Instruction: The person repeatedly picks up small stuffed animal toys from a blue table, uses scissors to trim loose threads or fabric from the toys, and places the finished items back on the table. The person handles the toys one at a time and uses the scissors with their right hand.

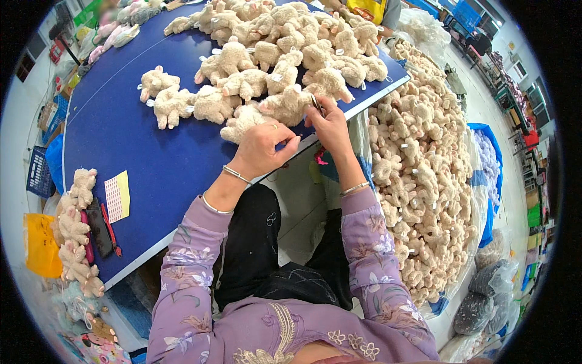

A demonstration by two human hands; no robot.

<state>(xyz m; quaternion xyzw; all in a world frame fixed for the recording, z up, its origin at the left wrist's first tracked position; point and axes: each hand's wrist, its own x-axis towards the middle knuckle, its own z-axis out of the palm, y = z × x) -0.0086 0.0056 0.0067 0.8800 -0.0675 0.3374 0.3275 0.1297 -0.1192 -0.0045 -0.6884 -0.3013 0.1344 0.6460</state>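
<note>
My left hand (262, 150) is curled with thumb and fingers drawn together, over the near edge of the blue table beside a cream plush toy (244, 121). What its fingers hold, if anything, is too small to make out. In my right hand (331, 126) is a small metal tool, apparently thread snips (317, 104), its tip beside another plush toy (288, 104) at the front of the pile. More fluffy cream toys (242, 84) with pink ears or feet and white tags lie heaped beyond both hands.
To the right, a large open sack is full of similar toys (418, 182). On the blue table (145, 200) at left lie a label sheet (117, 195), a red pen-like cutter (111, 229), a dark case (99, 227) and a row of toys (74, 227). Another person's sleeve (391, 13) shows beyond.
</note>
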